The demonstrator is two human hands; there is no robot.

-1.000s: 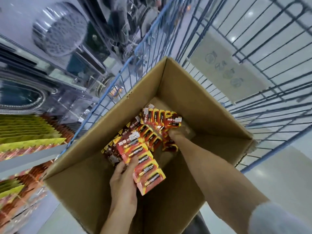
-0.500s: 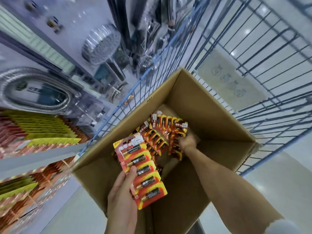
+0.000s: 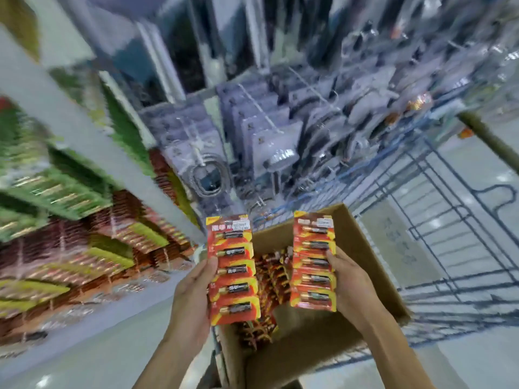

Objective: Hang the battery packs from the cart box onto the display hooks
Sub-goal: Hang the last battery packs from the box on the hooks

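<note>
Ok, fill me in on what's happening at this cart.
A person is restocking battery packs. The left hand grips one strip of red and yellow battery packs, and the right hand grips a second strip, both held up above the open cardboard box in the wire cart. More packs lie in the box. Neither strip is on a hook yet; the shelves to the left are blurred.

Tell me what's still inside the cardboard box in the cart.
Inside the cardboard box, a loose pile of red and yellow battery packs shows between the two held strips. The strips and hands cover parts of it, so the count stays unclear.
</note>
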